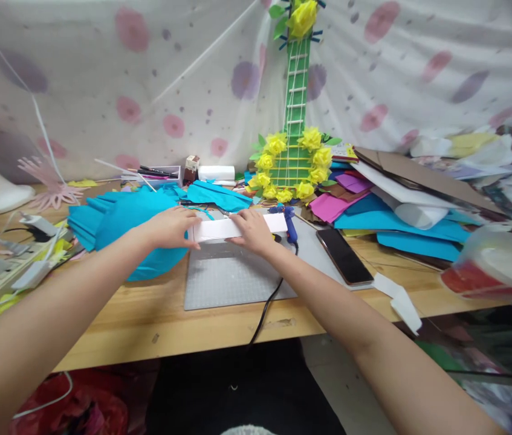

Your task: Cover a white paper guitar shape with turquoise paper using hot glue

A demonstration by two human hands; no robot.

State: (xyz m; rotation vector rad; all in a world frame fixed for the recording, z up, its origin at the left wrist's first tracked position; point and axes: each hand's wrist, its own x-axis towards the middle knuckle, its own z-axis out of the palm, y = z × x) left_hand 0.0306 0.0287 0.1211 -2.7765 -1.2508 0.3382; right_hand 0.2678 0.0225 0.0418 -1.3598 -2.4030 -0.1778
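Holding wht strip w/ 2 hands.

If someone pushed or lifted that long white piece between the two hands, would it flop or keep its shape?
The long white piece would probably keep its shape, since it runs straight without visible sag. Pushed, it might slide rather than roll, as its face looks flat. Its papery surface suggests it is light, though its inside is hidden.

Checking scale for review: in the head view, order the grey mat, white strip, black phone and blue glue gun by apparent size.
1. Grey mat
2. White strip and black phone: too alike to rank, strip partly under right hand
3. Blue glue gun
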